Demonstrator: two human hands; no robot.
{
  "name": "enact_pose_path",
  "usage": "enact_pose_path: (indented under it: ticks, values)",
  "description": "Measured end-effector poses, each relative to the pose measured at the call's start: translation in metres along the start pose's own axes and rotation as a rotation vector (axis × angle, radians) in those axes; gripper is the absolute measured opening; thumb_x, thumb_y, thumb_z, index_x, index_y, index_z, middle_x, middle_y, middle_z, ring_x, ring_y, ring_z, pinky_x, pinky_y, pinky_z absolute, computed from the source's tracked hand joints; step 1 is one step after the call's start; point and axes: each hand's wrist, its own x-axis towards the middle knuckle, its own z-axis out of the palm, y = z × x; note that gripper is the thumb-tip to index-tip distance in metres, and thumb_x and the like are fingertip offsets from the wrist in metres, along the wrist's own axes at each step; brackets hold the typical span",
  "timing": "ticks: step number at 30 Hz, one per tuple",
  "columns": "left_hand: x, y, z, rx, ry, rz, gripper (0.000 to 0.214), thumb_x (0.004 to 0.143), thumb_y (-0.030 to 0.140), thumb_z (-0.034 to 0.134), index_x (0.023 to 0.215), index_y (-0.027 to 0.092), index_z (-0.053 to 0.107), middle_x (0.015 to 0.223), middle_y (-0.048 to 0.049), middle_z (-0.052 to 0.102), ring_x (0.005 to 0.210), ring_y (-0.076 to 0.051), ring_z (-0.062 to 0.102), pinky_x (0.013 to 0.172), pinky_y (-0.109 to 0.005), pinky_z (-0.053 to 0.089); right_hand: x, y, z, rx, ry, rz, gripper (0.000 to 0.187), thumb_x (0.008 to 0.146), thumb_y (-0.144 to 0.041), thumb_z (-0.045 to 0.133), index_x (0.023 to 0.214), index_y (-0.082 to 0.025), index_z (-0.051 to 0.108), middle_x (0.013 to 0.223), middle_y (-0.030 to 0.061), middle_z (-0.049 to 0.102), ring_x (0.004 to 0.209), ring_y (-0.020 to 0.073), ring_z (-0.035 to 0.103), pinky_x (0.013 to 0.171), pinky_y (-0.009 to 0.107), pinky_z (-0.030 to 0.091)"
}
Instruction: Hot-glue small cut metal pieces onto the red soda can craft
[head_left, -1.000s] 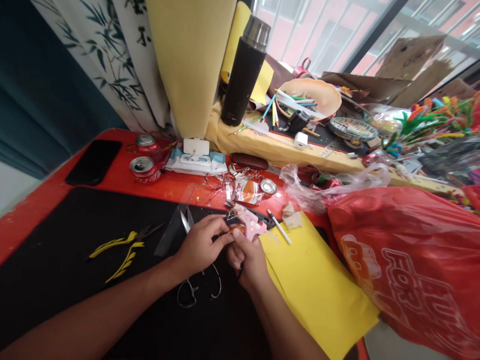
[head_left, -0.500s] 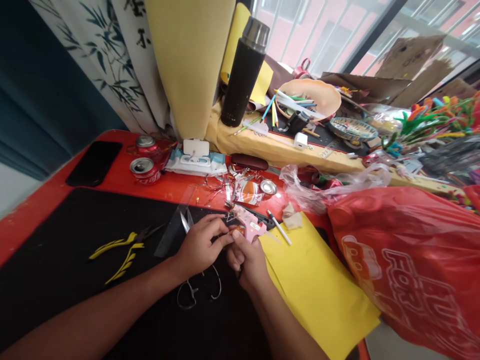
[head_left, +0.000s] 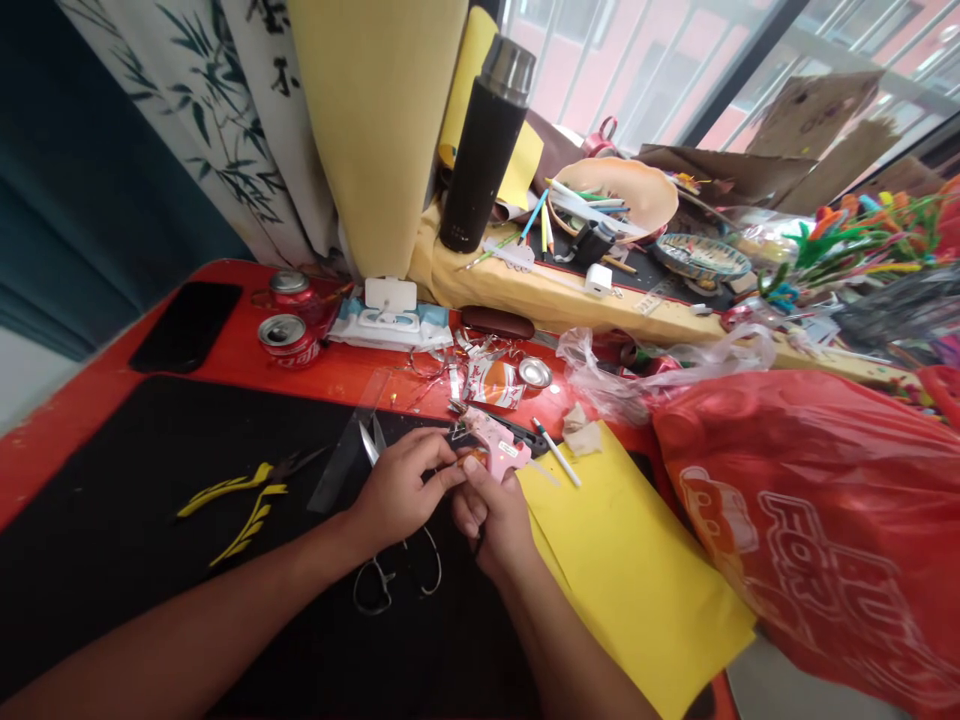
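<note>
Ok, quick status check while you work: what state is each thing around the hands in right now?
right hand, gripping the glue gun
pink hot glue gun, held in both hands
left hand, fingers pinching something small at the gun's front
scissors, open, lying flat
red soda can, opened, on its side
thermos, upright, capped
yellow paper, lying flat

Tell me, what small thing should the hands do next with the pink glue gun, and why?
Probably ease the left hand back a little from the pink glue gun, which the right hand seems to be holding. The left hand's fingers sit right by the gun's front end, so a small gap seems safer in case it's hot.
</note>
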Motion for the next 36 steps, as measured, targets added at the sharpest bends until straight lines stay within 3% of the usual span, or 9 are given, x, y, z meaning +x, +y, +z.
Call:
enact_pose_path:
  ticks: [20,36]
  values:
    - [0.0007,0.0010,-0.0007,-0.009,-0.026,-0.032,0.023,0.104,0.032,0.068,0.082,0.024,0.068,0.086,-0.0044,0.077,0.095,-0.025,0.078,0.085,-0.034,0.060,-0.0003,-0.0009,0.0003,-0.011,0.011,0.014,0.051,0.079,-0.058,0.100,0.081,-0.017,0.070,0.040,-0.0152,0.036,0.032,0.0046,0.030,0.034,0.017,0.025]
    - [0.0011,0.0006,-0.0010,0.003,-0.034,-0.042,0.020,0.102,0.028,0.070,0.083,0.024,0.069,0.086,-0.0037,0.077,0.092,-0.024,0.078,0.085,-0.033,0.060,-0.0002,0.0000,-0.0003,-0.020,0.008,0.011,0.050,0.081,-0.057,0.098,0.079,-0.018,0.067,0.041,-0.0151,0.036,0.032,0.0047,0.031,0.034,0.017,0.026]
